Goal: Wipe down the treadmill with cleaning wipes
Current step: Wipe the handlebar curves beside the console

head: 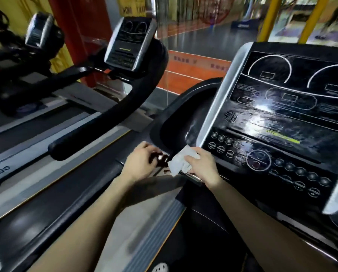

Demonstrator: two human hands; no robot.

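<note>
Both forearms (89, 218) stretch up from below; the right grip (201, 165) clutches a crumpled white wipe (178, 163) against the lower left corner of the treadmill console (281, 114), beside its black side tray (183, 114). The left grip (142, 162) curls just beside it over something dark and blurred; I cannot tell whether it grasps anything. Left of them stands a second treadmill (105, 114).

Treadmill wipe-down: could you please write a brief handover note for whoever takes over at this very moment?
Right hand: holds a crumpled white wipe at the lower left corner of the console.
Left hand: fingers curled over something dark beside the wipe; too blurred to tell what.
Done, probably: the console face, which shows wet-looking streaks.
Left, likely: the side tray and the foot rail.
</note>
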